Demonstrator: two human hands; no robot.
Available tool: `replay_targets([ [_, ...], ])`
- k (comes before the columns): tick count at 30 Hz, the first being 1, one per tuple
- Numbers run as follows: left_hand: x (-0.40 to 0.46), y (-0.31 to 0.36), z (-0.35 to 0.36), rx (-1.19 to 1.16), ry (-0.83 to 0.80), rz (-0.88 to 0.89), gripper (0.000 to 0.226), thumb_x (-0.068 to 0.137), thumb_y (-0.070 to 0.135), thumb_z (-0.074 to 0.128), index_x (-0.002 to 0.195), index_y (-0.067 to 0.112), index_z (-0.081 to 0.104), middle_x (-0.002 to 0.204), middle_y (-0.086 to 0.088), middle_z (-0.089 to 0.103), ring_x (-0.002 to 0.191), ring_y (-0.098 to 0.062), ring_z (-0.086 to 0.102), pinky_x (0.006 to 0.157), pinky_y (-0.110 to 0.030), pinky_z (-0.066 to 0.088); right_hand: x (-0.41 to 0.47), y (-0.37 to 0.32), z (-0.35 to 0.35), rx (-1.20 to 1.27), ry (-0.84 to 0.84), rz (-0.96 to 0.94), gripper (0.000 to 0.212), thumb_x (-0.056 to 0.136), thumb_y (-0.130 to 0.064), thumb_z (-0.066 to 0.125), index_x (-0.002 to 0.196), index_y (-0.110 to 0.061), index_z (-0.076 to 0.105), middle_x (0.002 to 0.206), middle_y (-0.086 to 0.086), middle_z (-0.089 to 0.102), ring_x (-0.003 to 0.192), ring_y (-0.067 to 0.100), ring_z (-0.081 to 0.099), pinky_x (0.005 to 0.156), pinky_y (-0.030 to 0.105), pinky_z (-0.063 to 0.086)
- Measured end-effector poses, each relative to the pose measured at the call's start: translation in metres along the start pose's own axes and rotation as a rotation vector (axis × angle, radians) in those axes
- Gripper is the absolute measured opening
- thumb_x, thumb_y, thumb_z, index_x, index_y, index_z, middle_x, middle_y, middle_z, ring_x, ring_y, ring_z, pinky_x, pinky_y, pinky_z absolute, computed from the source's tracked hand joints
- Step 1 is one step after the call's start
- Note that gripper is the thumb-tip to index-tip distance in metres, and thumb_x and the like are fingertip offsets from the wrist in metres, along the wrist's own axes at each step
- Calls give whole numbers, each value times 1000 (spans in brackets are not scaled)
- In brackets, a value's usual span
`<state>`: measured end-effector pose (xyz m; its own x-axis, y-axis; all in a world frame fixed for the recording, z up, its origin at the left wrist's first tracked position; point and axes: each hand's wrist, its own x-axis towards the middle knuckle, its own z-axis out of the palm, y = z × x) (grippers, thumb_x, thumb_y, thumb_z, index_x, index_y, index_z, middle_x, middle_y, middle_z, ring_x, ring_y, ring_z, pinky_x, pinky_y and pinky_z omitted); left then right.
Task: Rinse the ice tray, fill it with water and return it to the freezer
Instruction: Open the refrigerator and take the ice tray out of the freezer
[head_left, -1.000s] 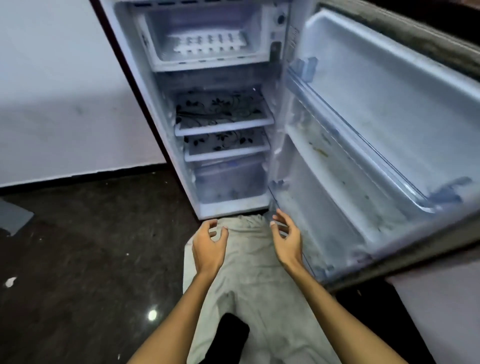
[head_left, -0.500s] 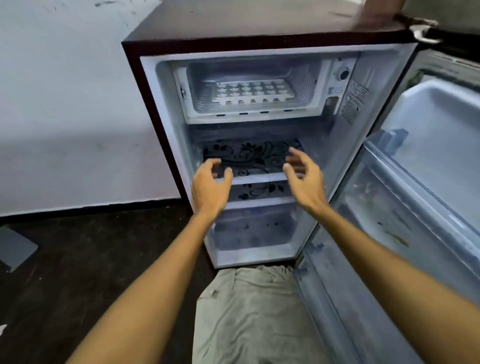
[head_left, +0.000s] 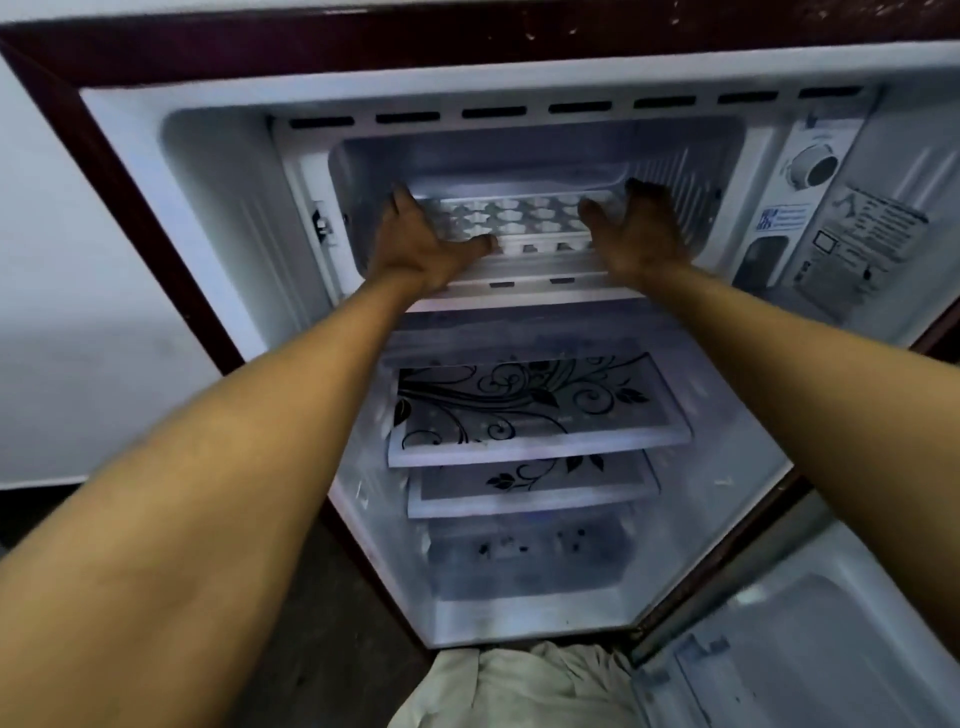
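Fridge (head_left: 156, 171) open; freezer box (head_left: 675, 156) up top w/ low roof, so little room above — slide out flat over front lip. Ice tray (head_left: 524, 218) sits on freezer floor: thin white plastic, prob light, bit flexy, maybe frost-slick. Take by 2 short ends. Left hand (head_left: 421, 239) and right hand (head_left: 639, 228) spread wide at tray's ends, not yet clamped.
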<state>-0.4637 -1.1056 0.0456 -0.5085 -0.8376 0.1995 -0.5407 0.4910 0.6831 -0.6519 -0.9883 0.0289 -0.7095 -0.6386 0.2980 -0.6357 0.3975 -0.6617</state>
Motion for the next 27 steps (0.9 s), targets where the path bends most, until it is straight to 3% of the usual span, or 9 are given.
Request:
replay_targets([
  [4, 20, -10, 9, -37, -62, -86, 133, 57, 67, 74, 150, 7, 0, 159, -7, 12, 144, -26, 18, 117, -35, 21, 22, 12, 3, -65, -46, 18, 74, 94, -56, 39, 138, 4, 36, 139, 23, 44, 123, 38, 48, 100, 40, 41],
  [7, 30, -21, 19, -79, -72, -80, 136, 49, 72, 75, 149, 10, 7, 155, -3, 23, 141, -23, 25, 115, -33, 24, 27, 22, 7, -88, -68, 62, 66, 100, -48, 30, 137, 7, 36, 137, 27, 45, 122, 38, 48, 97, 37, 39],
  [12, 37, -27, 25, -162, -97, -58, 116, 32, 77, 76, 125, 17, 40, 114, 11, 54, 110, -10, 53, 100, -26, 42, 26, 22, 8, -82, -57, 70, 59, 102, -43, 28, 132, 5, 43, 135, 25, 49, 121, 36, 49, 93, 33, 38],
  [16, 29, -24, 22, -237, -90, -28, 113, 31, 76, 78, 120, 14, 43, 112, 10, 56, 108, -9, 56, 100, -25, 44, 17, 20, 1, -69, -64, 28, 56, 101, -41, 32, 123, 7, 50, 124, 24, 56, 113, 35, 54, 69, 26, 31],
  [19, 16, -23, 13, -292, -75, 34, 113, 33, 74, 80, 122, 17, 42, 116, 13, 60, 109, -4, 58, 100, -23, 44, 2, 16, -7, -52, -59, 25, 55, 101, -43, 33, 117, 6, 51, 101, 19, 54, 104, 35, 56, 59, 28, 24],
  [21, 4, -22, 5, -340, -64, 38, 117, 25, 76, 80, 120, 20, 41, 119, 10, 62, 110, -7, 59, 100, -29, 46, -12, 9, -15, -41, -70, 39, 56, 100, -46, 33, 122, 4, 48, 106, 17, 52, 108, 34, 55, 63, 26, 28],
  [23, -16, -15, -7, -360, -54, 28, 116, 26, 72, 83, 121, 20, 43, 119, 8, 63, 109, -9, 61, 98, -33, 49, -32, 0, -25, -20, -62, 44, 59, 99, -48, 35, 128, 3, 45, 123, 21, 54, 114, 35, 53, 73, 26, 32],
  [27, -76, -2, -28, -308, -19, 35, 100, 46, 44, 90, 128, 16, 40, 123, 4, 58, 109, -12, 57, 96, -28, 47, -91, -13, -46, 145, -46, 64, 54, 97, -45, 42, 129, -1, 45, 128, 19, 54, 117, 33, 52, 89, 35, 44],
])
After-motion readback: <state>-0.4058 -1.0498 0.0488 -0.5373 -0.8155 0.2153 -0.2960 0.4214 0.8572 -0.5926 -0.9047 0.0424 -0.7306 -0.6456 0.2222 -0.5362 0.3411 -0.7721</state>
